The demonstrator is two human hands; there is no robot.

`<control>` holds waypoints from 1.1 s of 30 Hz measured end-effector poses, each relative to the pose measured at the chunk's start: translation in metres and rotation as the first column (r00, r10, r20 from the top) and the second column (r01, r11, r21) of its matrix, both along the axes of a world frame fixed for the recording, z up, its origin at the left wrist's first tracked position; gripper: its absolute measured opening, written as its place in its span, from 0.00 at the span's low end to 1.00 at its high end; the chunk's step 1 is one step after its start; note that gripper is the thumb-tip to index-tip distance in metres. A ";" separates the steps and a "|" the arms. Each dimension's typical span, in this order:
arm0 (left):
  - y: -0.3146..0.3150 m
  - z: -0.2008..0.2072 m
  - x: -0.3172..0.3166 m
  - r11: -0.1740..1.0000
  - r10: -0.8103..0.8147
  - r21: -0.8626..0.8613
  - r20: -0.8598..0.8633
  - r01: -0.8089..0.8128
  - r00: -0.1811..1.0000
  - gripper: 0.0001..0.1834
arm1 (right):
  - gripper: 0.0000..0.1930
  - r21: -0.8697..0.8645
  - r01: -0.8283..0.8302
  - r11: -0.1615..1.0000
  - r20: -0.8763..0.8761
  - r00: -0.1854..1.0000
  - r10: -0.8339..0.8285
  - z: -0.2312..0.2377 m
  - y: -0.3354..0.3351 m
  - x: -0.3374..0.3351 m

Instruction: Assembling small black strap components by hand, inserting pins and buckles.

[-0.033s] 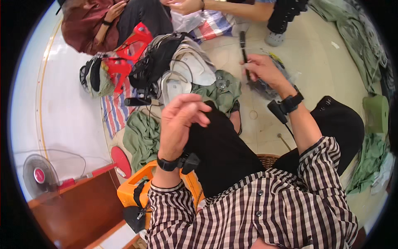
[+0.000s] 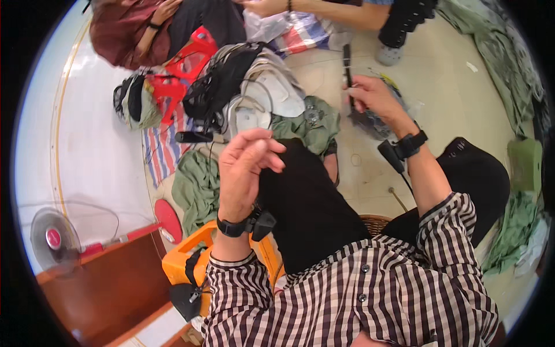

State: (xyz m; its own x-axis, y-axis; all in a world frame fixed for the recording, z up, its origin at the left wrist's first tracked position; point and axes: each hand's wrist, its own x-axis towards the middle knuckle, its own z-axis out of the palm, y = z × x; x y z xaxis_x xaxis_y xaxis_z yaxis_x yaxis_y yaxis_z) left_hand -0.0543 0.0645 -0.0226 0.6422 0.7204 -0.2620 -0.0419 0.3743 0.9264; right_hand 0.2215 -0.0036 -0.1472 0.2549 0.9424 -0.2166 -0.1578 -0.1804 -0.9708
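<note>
My right hand [image 2: 373, 98] is closed round a long, thin black strip [image 2: 347, 65]. The strip stands nearly upright, and its upper end reaches past my fingers. My left hand [image 2: 247, 165] is raised over my left thigh, thumb and curled fingers drawn together. Whatever they might pinch is too small or hidden to tell. Beyond it lie several pale hats [image 2: 283, 95] in a stack, with black straps and cords [image 2: 217, 87] over them. Green cloth [image 2: 312, 124] lies under the stack's near side. Below my right hand is a clear plastic bag [image 2: 376, 124] with dark contents.
Other people sit at the far side, one with a dark red sleeve [image 2: 124, 34]. Red plastic stools [image 2: 199, 52] stand near them. At left are a fan [image 2: 55, 237] and a brown wooden board [image 2: 104, 301]. An orange stool [image 2: 179, 266] is by my left arm. Green cloth [image 2: 503, 75] lies at right.
My left hand has shifted slightly left, its fingers closer together. The right hand still grips the black strip. The whole view has swung a little.
</note>
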 end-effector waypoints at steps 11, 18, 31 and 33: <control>0.012 -0.217 -0.139 0.915 0.253 -0.129 -0.554 -0.382 0.793 0.09 | 0.09 -0.214 -0.242 0.946 0.099 0.959 0.267 -0.029 -0.005 -0.041; 0.002 -0.312 -0.114 0.967 0.215 0.039 -0.654 -0.251 0.726 0.09 | 0.07 -0.385 -0.130 0.914 0.088 0.980 0.177 -0.034 -0.025 -0.039; 0.002 -0.363 -0.107 0.914 0.391 0.407 -0.878 0.001 0.278 0.10 | 0.06 -0.374 -0.123 0.919 0.046 0.987 0.151 -0.036 -0.031 -0.061; 0.006 -0.352 -0.113 0.915 0.352 0.399 -0.860 0.057 0.370 0.09 | 0.06 -0.358 -0.126 0.925 0.033 0.988 0.148 -0.026 -0.026 -0.063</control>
